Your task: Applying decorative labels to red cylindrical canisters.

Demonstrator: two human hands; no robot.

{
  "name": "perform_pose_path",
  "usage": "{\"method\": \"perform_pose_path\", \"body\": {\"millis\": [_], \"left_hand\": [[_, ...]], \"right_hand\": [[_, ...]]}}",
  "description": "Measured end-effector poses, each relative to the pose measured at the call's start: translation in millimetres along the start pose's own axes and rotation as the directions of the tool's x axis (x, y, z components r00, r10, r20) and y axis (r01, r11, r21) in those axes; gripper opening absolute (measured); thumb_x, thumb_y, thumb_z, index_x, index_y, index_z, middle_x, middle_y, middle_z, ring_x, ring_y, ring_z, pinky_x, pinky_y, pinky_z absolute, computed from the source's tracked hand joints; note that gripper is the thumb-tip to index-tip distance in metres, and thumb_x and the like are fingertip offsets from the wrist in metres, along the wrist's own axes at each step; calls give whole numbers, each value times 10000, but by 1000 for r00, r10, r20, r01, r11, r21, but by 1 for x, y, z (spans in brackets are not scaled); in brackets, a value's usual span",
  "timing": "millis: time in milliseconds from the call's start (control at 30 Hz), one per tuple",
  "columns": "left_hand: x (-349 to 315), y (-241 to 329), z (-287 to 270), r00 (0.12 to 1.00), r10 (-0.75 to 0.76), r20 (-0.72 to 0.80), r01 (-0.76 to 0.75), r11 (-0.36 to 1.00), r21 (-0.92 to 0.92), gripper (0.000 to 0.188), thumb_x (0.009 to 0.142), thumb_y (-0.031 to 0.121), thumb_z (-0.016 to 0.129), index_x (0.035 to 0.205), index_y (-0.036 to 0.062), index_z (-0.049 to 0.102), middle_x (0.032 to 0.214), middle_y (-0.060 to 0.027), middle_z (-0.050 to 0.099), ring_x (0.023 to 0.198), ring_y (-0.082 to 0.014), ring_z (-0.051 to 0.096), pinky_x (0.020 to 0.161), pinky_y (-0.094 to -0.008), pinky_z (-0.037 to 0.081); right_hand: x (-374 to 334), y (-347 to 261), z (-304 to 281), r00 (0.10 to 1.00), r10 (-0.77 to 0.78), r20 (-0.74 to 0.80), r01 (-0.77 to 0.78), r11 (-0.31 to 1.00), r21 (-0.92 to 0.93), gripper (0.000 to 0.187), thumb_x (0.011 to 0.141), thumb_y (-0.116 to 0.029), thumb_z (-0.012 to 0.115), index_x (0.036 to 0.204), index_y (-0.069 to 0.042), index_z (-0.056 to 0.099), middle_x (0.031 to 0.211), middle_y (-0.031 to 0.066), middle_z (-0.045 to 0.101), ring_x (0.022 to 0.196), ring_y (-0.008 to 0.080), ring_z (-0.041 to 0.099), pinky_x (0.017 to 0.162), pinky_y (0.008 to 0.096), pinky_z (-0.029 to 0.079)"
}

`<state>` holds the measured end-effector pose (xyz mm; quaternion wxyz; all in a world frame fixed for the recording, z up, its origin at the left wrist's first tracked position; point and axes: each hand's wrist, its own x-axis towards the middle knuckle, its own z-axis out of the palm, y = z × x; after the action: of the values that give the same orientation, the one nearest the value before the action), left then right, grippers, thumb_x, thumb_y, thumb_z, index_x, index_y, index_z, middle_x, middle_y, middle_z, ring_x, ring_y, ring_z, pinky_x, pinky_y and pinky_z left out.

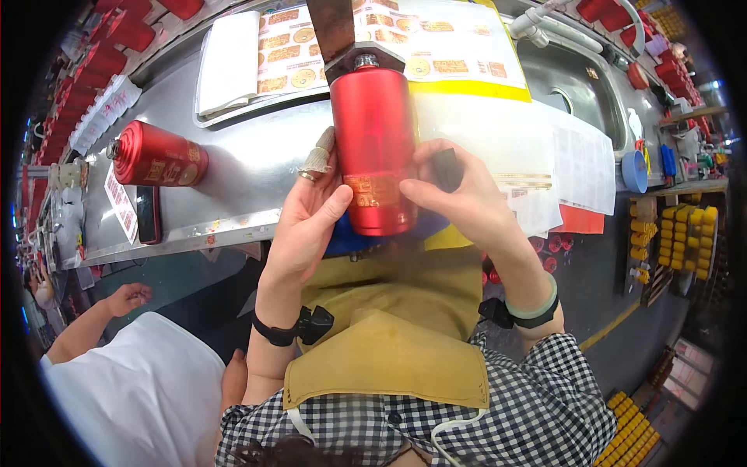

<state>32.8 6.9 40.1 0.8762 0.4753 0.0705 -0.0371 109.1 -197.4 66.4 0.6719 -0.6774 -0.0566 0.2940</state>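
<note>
A glossy red bottle (373, 124) lies in front of me, its neck at a metal bracket (366, 62) and its base toward me. A gold decal (375, 189) sits on its side near the base. Against the bottle's left side, my left hand (307, 210) grips it, thumb by the decal and a cloth cover (319, 158) on one finger. On the other side, my right hand (459, 187) holds a small dark flat block (446, 170) in its bent fingers. That hand's thumb touches the right edge of the decal.
Another red bottle (159, 154) lies at left by a phone (149, 214). Gold decal sheets (451, 39) lie behind on the metal bench (241, 156); white papers (583, 156) hang over its right edge. A sink (576, 86) is far right. Another person's hand (128, 298) shows at lower left.
</note>
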Motion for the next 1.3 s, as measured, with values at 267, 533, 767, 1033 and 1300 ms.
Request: {"method": "perform_pose_path", "body": {"millis": [267,533,767,1033,1300], "left_hand": [[1,1,10,999,6,-34,-4,997,72,717,939,-65,588,1550,-16,216,1563,-129,331,1434,-212,356,1189,-365,288],[2,2,-1,999,-2,-42,1,1000,-31,684,943,-56,563,1541,-27,233,1580,-152,314,1458,-243,329,1199,-387,267],[13,10,-20,993,-105,54,109,991,-81,686,917,-97,573,1522,-41,256,1568,-160,322,1455,-238,334,1211,-378,281],[18,11,-28,988,-138,63,144,984,-107,784,845,-102,680,1517,-7,288,1542,-181,351,1424,-270,388,1175,-387,355],[11,11,-19,996,-52,-75,55,998,43,671,833,-51,736,1417,-1,409,1331,-112,494,1259,-209,501,1087,-359,422]], "right_hand": [[0,-2,-2,1000,8,-15,-9,999,-45,311,840,-139,779,1048,-15,585,850,-12,542,776,61,525,693,230,475],[2,-4,-1,999,47,13,-47,999,-2,291,843,-141,776,1033,-28,586,854,-20,539,770,55,528,688,215,471],[-1,-10,0,1000,7,-2,-7,999,-45,312,849,-117,767,1056,-11,559,876,-25,551,781,40,525,707,208,464],[1,-7,-2,999,36,14,-36,998,-48,310,854,-101,763,1071,-20,557,891,-11,602,785,35,526,718,209,467],[0,-12,0,999,48,-1,-48,997,-63,312,849,-123,772,1055,-22,561,870,-23,550,798,41,528,717,207,465]]}}
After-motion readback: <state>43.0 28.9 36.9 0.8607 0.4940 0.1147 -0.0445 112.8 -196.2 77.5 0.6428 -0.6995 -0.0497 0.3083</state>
